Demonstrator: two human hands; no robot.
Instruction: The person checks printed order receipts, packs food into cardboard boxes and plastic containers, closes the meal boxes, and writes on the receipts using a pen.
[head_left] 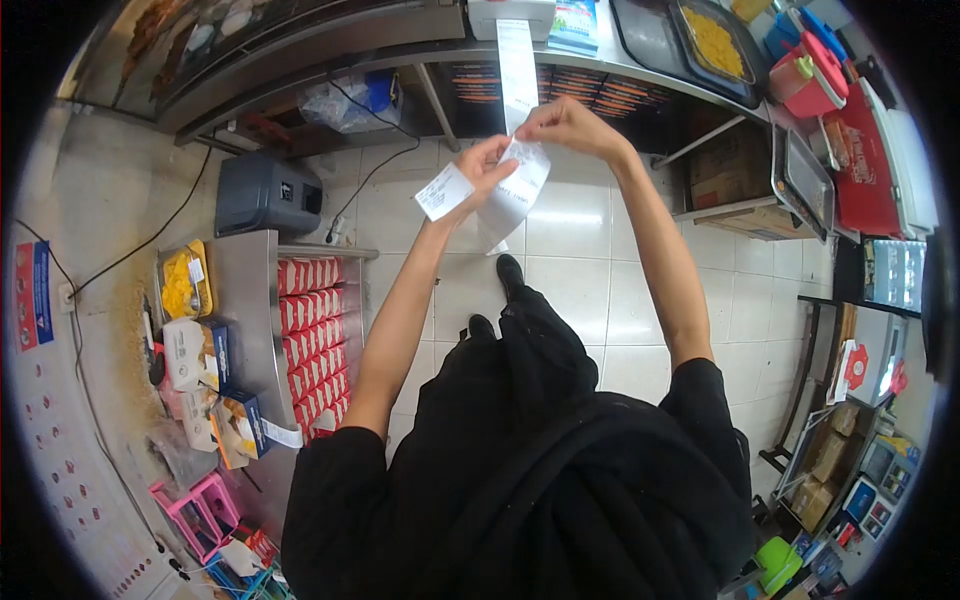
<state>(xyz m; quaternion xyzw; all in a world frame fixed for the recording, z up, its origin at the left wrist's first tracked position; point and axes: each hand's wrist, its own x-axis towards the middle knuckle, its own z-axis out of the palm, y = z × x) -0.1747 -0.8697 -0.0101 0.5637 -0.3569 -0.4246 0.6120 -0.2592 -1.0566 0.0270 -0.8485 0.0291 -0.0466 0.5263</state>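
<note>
Grip: left hand (484, 172) and right hand (568, 128) clamped on paper strip (517, 75) from 12-o'clock printer (512, 9), apparently steadying its loose length.

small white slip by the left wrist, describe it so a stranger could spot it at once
From the counter along the top, follow the long paper strip down to the left hand. The small white slip sits by that hand's wrist, left of the strip. Unlike that trailing paper, it is short and four-cornered.
</note>
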